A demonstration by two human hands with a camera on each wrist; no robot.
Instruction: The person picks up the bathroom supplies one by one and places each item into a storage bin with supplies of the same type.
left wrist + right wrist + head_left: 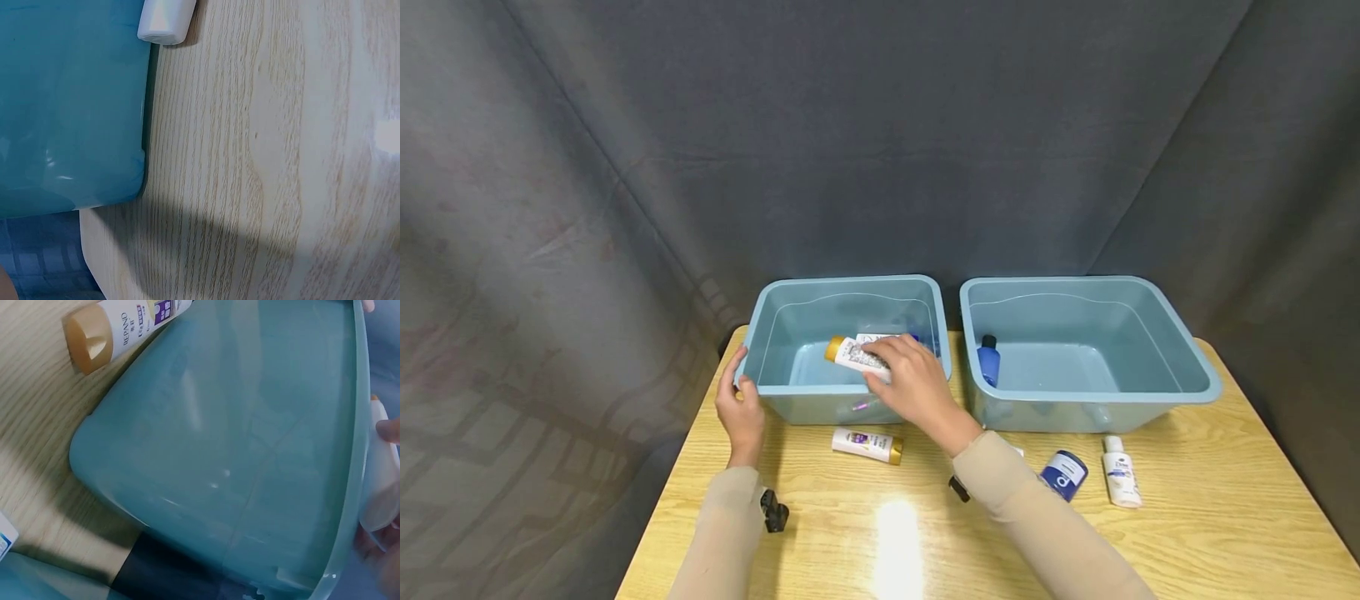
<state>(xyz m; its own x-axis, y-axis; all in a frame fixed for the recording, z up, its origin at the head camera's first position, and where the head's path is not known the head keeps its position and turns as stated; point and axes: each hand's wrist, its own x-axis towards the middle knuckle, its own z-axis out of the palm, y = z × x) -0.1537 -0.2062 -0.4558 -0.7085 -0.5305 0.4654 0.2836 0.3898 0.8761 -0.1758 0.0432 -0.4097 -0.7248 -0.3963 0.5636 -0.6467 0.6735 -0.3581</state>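
In the head view my right hand (913, 379) grips a white bottle with a gold cap (853, 356) over the front part of the left blue bin (782, 389). My left hand (742, 414) rests on that bin's front left corner, thumb and fingers at the rim. A white package (880, 338) and something blue lie inside the bin, partly hidden by my right hand. Another white tube with a gold cap (863, 444) lies on the table before the bin. The right wrist view shows the held bottle (379, 481) beyond the bin's rim.
The right blue bin (1090, 397) holds a blue bottle (988, 362) with a black cap. In front of it lie a dark blue container (1064, 474) and a white bottle (1121, 475). A small white item is partly behind my right forearm. Grey curtain (880, 150) hangs behind.
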